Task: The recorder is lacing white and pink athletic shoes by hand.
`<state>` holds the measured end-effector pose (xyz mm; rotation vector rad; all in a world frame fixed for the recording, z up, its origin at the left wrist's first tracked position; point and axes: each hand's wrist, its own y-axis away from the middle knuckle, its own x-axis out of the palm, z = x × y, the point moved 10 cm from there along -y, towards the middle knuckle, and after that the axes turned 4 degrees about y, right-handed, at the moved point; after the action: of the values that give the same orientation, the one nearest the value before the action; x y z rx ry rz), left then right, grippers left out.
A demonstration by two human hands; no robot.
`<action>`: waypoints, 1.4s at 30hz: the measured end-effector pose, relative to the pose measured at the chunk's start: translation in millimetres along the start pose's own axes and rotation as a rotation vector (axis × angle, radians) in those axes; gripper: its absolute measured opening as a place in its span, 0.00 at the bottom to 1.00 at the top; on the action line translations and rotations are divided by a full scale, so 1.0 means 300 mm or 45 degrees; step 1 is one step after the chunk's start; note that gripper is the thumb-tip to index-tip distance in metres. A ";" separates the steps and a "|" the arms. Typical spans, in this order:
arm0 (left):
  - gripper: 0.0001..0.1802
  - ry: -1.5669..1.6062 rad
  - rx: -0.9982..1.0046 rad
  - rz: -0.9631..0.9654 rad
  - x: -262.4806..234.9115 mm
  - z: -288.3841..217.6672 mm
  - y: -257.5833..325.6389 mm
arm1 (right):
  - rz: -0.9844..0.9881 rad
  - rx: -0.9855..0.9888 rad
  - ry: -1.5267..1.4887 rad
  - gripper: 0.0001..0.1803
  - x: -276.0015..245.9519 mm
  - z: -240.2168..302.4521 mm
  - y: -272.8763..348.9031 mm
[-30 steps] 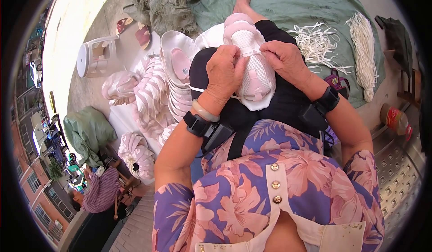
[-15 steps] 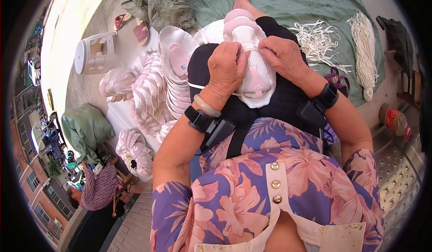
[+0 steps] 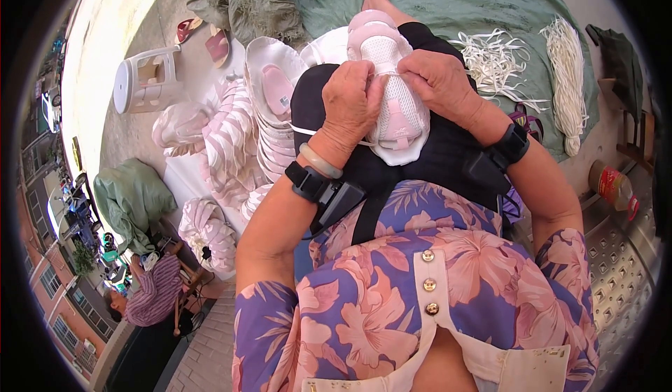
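Note:
A pink and white sneaker (image 3: 393, 91) lies on my lap, toe pointing away from me. My left hand (image 3: 352, 103) grips its left side, and a thin white lace (image 3: 308, 131) trails from under that hand. My right hand (image 3: 444, 82) pinches the lace at the eyelets on the shoe's right side. Both wrists carry black strapped devices, and the left wrist also wears a pale bangle.
Stacks of pink and white sneakers (image 3: 269, 122) lie to my left on white sheeting. Loose white laces (image 3: 498, 59) and a bundle of laces (image 3: 568, 77) rest on a green cloth (image 3: 462, 3). A white stool (image 3: 148, 78), a bottle (image 3: 613, 184) and a seated person (image 3: 150, 295) are nearby.
Both hands have shifted slightly on the sneaker while working the lace. The shoe stays on my lap.

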<state>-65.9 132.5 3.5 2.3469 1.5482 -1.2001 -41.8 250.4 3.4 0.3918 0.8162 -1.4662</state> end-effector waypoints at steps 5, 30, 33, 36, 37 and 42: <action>0.10 0.085 -0.031 0.048 0.005 0.000 0.005 | -0.002 0.053 -0.096 0.04 0.030 -0.039 -0.006; 0.12 0.275 -0.199 0.163 0.026 0.047 0.025 | -0.150 0.352 -0.544 0.05 0.120 -0.122 0.102; 0.12 0.268 -0.161 0.177 0.026 0.036 0.021 | -0.056 0.410 -0.646 0.05 0.121 -0.120 0.100; 0.12 0.372 -0.239 0.189 0.022 0.040 0.021 | 0.031 0.520 -0.730 0.05 0.134 -0.160 0.099; 0.11 0.350 -0.217 0.199 0.026 0.035 0.015 | 0.021 0.500 -0.678 0.06 0.123 -0.151 0.087; 0.10 0.235 -0.124 0.193 0.024 0.036 0.025 | -0.009 0.310 -0.379 0.08 0.104 -0.078 0.052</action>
<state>-64.7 129.3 -11.1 2.5183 1.4106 -0.8787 -35.4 245.9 -37.8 0.3415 0.4033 -1.5896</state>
